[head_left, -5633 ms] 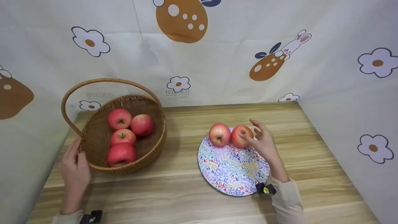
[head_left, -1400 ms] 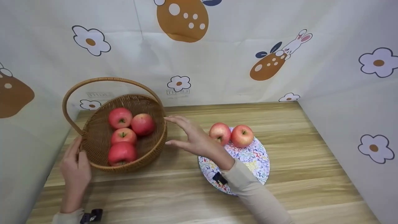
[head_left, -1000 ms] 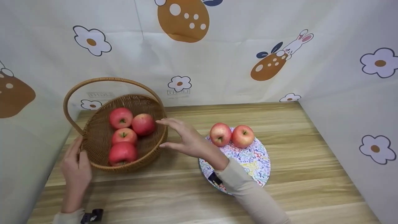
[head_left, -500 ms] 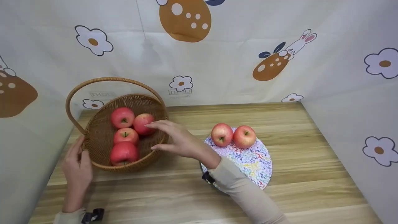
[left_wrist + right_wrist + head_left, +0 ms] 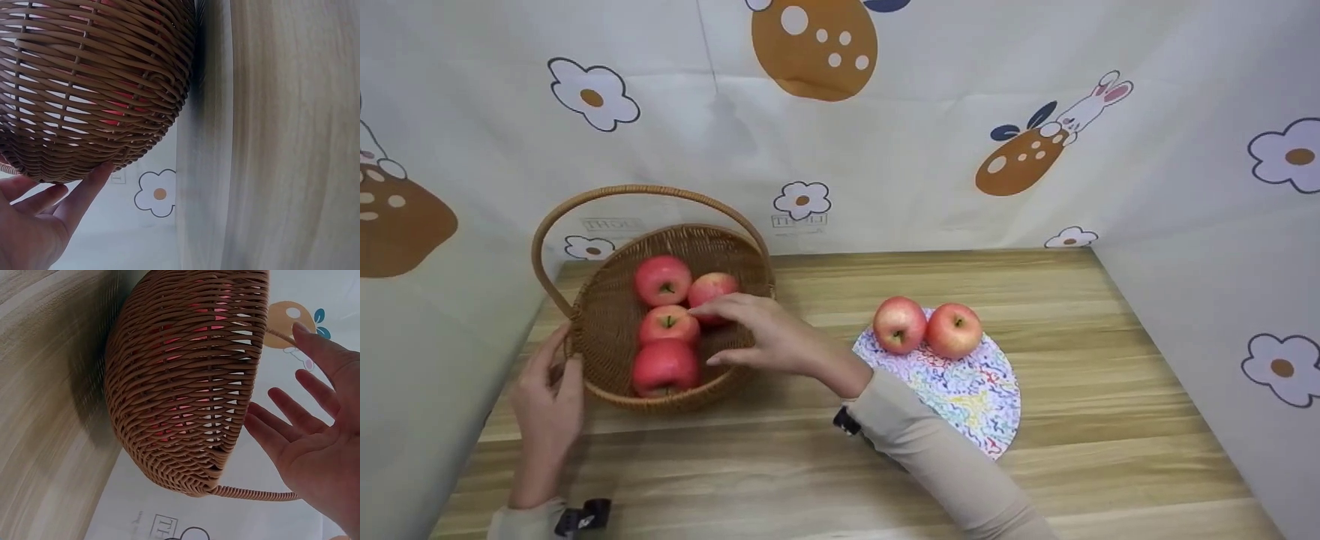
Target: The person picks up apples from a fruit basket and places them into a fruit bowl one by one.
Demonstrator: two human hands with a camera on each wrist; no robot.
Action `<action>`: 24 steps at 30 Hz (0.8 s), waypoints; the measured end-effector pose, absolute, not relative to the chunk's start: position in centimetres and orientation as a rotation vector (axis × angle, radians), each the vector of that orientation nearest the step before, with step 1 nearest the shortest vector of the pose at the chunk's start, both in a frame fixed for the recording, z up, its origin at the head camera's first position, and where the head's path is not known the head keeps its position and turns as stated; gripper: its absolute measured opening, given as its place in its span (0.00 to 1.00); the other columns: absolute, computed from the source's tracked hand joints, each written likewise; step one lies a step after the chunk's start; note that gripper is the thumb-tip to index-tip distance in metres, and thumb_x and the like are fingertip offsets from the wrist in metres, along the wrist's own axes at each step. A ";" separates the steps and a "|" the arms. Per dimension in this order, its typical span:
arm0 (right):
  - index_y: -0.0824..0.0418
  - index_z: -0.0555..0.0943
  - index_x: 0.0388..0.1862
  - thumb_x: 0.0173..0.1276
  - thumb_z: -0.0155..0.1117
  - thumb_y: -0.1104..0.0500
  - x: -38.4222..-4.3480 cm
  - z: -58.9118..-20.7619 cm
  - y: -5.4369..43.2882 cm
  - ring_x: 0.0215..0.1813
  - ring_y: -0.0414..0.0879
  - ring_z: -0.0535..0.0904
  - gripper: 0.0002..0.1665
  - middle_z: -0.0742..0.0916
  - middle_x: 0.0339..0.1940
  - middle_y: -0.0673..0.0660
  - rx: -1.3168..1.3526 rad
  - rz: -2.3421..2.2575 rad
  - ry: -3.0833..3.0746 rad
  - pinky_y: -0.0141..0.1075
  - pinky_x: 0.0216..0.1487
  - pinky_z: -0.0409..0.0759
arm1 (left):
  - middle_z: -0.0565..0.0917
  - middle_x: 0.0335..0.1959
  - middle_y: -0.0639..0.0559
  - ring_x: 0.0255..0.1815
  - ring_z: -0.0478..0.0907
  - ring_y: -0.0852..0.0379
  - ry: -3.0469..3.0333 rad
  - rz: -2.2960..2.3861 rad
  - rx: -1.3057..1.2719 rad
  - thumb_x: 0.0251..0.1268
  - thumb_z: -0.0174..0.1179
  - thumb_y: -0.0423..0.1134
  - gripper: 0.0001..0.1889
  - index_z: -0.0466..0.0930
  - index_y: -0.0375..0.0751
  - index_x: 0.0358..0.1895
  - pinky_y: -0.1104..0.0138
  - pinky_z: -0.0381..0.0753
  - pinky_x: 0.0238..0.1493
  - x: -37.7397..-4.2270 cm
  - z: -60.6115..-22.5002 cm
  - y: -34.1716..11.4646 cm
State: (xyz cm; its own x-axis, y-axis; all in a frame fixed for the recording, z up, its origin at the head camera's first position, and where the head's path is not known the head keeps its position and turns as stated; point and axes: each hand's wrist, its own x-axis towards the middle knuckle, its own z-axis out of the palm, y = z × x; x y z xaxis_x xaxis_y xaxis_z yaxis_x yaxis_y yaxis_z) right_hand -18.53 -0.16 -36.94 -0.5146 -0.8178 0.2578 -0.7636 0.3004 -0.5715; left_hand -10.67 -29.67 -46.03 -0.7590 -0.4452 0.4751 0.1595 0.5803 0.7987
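In the head view, a round wicker basket [image 5: 604, 322] with an arched handle stands at the left, several red apples inside. My left hand [image 5: 547, 401] touches the basket's left side near the handle's foot; in the left wrist view its extended fingers [image 5: 84, 194] lie against the weave. My right hand [image 5: 769, 337] reaches over the basket's right rim, its thumb apart from the fingers and nothing held. It overlaps the right-hand apple [image 5: 714, 285], with fingertips close to the middle apple [image 5: 669, 324]. In the right wrist view, the right hand [image 5: 320, 439] is spread beside the basket rim.
A round plate [image 5: 960, 405] with a colourful squiggle pattern lies right of the basket, bearing two apples [image 5: 926, 330] at its far side. The right forearm [image 5: 945, 465] crosses its near left edge. A printed white curtain [image 5: 915, 150] closes off the wood-grain table behind and at both sides.
My right hand has gone from the apples on the plate leftward to the basket rim, then in over the basket's apples. My left hand stays at the basket's side.
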 end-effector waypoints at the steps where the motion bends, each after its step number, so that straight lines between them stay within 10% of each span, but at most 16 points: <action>1: 0.66 0.77 0.73 0.72 0.74 0.57 -18.6 -37.0 -0.3 0.77 0.52 0.72 0.34 0.81 0.73 0.61 -1.500 -0.997 2.463 0.38 0.80 0.64 | 0.82 0.65 0.33 0.54 0.71 0.83 -2.148 -1.176 0.226 0.73 0.53 0.31 0.22 0.82 0.35 0.67 0.87 0.69 0.48 -10.7 -46.0 -29.7; 24: 0.54 0.79 0.73 0.69 0.75 0.62 -19.9 -37.1 -4.5 0.78 0.39 0.68 0.34 0.81 0.75 0.50 -1.609 -0.623 2.339 0.22 0.75 0.59 | 0.83 0.65 0.38 0.49 0.72 0.86 -2.141 -1.209 0.261 0.72 0.53 0.30 0.23 0.82 0.37 0.68 0.87 0.71 0.48 -10.7 -46.2 -29.7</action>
State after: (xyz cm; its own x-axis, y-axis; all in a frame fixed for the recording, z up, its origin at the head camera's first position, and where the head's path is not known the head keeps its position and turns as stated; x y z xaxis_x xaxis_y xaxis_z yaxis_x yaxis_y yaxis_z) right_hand -19.93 -4.48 -37.13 -0.3681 -0.9286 0.0463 -0.8287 0.3050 -0.4693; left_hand -10.70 -29.72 -46.24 -0.7648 -0.4660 0.4449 0.1401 0.5536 0.8209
